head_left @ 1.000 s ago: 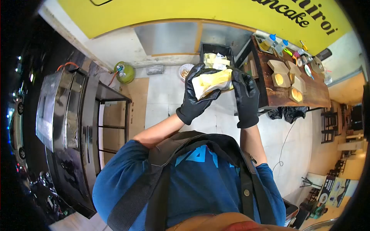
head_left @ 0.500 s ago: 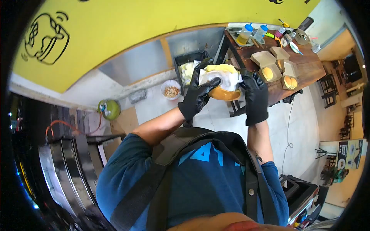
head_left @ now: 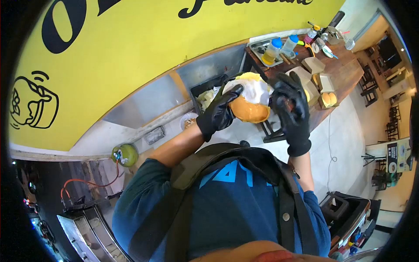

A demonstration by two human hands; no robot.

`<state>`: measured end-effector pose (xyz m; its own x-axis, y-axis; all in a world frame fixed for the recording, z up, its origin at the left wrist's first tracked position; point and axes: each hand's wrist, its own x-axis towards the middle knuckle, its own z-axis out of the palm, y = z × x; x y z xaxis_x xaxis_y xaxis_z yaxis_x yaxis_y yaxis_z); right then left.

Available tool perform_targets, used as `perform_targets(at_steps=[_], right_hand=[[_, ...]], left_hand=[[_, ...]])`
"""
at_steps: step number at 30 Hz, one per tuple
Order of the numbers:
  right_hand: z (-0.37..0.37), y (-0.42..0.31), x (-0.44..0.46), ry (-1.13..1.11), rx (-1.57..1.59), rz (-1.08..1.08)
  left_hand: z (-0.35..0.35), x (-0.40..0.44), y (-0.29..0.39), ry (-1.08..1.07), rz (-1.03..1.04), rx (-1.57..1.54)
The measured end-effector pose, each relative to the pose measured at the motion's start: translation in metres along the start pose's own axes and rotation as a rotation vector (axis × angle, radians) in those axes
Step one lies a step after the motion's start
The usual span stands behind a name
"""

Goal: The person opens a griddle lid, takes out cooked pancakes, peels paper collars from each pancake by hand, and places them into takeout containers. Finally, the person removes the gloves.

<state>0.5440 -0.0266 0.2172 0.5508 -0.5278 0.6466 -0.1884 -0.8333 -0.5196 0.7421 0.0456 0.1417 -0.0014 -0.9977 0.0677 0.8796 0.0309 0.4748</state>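
Observation:
In front of my chest, my left hand [head_left: 218, 112], in a black glove, grips a burger [head_left: 250, 110] from its left side with the thumb over the front. The burger's golden bun faces me at the bottom. Above it shows a white, glossy layer [head_left: 253, 91], perhaps egg or wrapping, with yellow along the top edge. Just right of the burger is my right hand [head_left: 291, 111], also gloved in black. Its fingers are loosely bent and apart, and nothing shows in them.
Behind my right hand, a wooden table [head_left: 342, 78] carries cardboard boxes [head_left: 325, 83] with buns [head_left: 329, 98], and squeeze bottles [head_left: 272, 51] on a metal tray. A black crate [head_left: 198, 94] and a bowl [head_left: 188, 121] stand at floor level. A green gas cylinder [head_left: 125, 155] is at left.
My right hand has come off the burger and moved slightly right, its fingers loosening. My left hand keeps its hold, and the bun now faces me more. The camera view has turned.

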Motion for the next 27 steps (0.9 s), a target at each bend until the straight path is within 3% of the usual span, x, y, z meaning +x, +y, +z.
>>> perform_targets(at_steps=[4, 9, 19, 22, 27], right_hand=[[0.014, -0.014, 0.019, -0.057, -0.276, -0.014], [0.018, 0.0, 0.031, -0.074, -0.506, -0.028], [0.011, 0.013, 0.033, -0.091, -0.507, -0.053], [0.01, 0.019, 0.034, -0.114, -0.448, -0.028], [0.01, 0.022, 0.038, -0.171, -0.242, -0.007]], left_hand=[[0.0, 0.007, 0.003, 0.074, 0.135, 0.032], [-0.005, 0.022, 0.012, 0.1, 0.134, 0.058], [0.005, 0.029, 0.01, 0.102, 0.178, 0.194], [-0.007, 0.03, 0.007, 0.135, 0.091, 0.115], [-0.009, 0.023, 0.008, 0.091, 0.137, 0.174]])
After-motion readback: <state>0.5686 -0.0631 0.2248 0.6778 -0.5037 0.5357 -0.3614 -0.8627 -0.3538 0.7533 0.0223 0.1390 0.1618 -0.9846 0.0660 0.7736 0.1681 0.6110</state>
